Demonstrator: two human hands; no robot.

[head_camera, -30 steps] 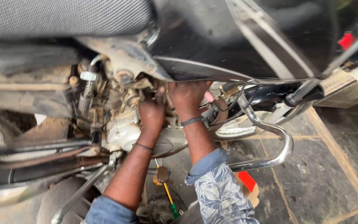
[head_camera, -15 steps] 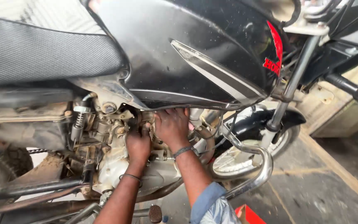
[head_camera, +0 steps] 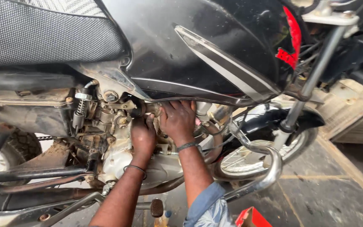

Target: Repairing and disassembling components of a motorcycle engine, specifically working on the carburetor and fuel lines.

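We have both hands up in the grimy grey metal engine block (head_camera: 118,138) under the glossy black fuel tank (head_camera: 198,50) — left hand (head_camera: 143,136) pressed against it, right hand (head_camera: 178,120) curled beside; whether either clamps a part we cannot tell. Judging by this, we're working a fitting, which calls for careful finger-work.

one motorcycle (head_camera: 215,54) is standing here, two wheels showing: front wheel (head_camera: 248,162), rear wheel (head_camera: 19,147). two hands are working at one engine (head_camera: 114,138): left hand (head_camera: 143,136), right hand (head_camera: 178,120), each wearing one wristband.
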